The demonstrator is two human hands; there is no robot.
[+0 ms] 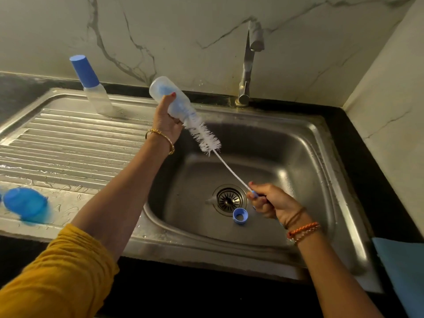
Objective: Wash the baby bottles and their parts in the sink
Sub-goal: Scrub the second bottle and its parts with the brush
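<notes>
Marble-look wall behind, dark counter [376,180] w/ a steel sink [305,143] set in it, ribbed drainboard [68,143] on the left, tap [249,65] at the back, not running as far as I can see. Left hand [166,119] grips a clear baby bottle [169,97], tilted, mouth pointing down-right over the basin. Bottle brush [206,137] sticks out of the mouth: blue tip inside the bottle, most of the white bristles outside it, twisted wire stem running down to the right hand [270,200], which is curled round the blue handle. Blue screw ring [240,216] lies in the basin just beside the drain [230,199]. 2nd bottle [93,86] stands upright at the back of the drainboard, blue cap on; can't tell if anything's inside. Blue cup-like piece [26,206] lies on its side on the wet drainboard front, blurred. Blue cloth [403,267] at the right edge
</notes>
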